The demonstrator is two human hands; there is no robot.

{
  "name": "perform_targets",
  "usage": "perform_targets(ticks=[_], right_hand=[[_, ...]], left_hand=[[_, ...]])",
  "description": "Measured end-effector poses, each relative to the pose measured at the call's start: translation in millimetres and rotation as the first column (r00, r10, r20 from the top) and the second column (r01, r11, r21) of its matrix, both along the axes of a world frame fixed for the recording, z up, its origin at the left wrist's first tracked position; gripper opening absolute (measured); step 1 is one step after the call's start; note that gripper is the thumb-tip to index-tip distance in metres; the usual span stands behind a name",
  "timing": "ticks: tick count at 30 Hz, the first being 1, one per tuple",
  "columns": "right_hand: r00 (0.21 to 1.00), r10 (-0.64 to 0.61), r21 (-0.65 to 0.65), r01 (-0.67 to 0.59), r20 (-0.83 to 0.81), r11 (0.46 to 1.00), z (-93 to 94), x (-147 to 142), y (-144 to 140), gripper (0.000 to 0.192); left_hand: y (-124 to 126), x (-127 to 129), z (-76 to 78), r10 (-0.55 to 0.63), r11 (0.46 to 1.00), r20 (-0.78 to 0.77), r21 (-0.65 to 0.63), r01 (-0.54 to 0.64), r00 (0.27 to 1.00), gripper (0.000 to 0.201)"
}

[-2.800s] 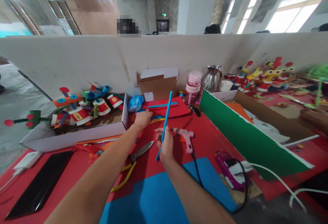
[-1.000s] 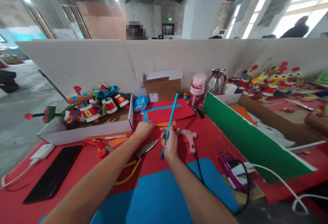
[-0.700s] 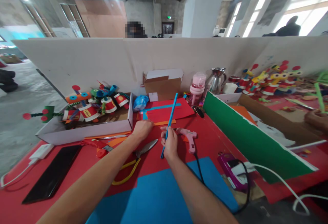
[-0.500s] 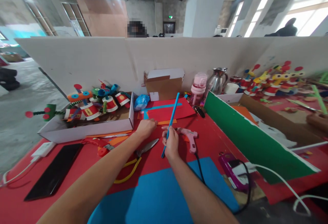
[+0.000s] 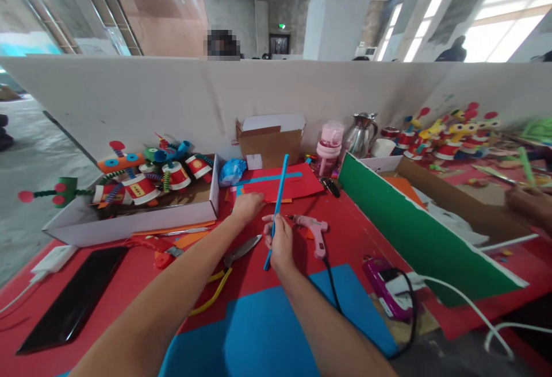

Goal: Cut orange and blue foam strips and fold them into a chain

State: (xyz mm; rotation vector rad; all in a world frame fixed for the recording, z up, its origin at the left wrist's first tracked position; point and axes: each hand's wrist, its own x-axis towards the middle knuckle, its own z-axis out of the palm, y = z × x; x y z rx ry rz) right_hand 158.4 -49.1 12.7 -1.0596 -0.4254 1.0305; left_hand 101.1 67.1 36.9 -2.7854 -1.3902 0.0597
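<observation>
My right hand (image 5: 281, 243) is closed round a long, narrow blue paper strip (image 5: 281, 184), which stands steeply and leans slightly right at the top. My left hand (image 5: 248, 207) is at the near edge of a red paper sheet (image 5: 302, 184), fingers bent and held together. Its fingertips are close to an orange paper piece (image 5: 282, 200); whatever they pinch, if anything, is hidden. A pink glue gun (image 5: 317, 230) lies just right of my right hand. Yellow-handled scissors (image 5: 215, 296) lie below my left forearm, partly covered by it.
At the left, a white box (image 5: 129, 222) holds several paper-cup figures. A black phone (image 5: 73, 299) lies in front of it. Blue sheets (image 5: 254, 319) cover the near table. A green-sided box (image 5: 414, 233) and purple power socket (image 5: 390, 291) with cables are at the right, with another person's hand (image 5: 530, 204) beyond.
The view has shifted slightly, so most things appear further left. My right hand still holds the blue strip, and my left hand stays by the red sheet.
</observation>
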Motion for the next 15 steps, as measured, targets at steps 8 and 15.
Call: perform_targets(ticks=[8, 15], right_hand=[[1.0, 0.002, -0.026, -0.002, 0.01, 1.0, -0.7, 0.5, 0.8, 0.03], [1.0, 0.024, -0.012, -0.024, 0.017, 1.0, -2.2, 0.9, 1.1, 0.03]], left_hand=[[-22.3, -57.2, 17.2, 0.04, 0.999, 0.055, -0.007, -0.039, 0.998, 0.026], [-84.3, -123.8, 19.3, 0.012, 0.972, 0.182, -0.232, 0.031, 0.983, 0.028]])
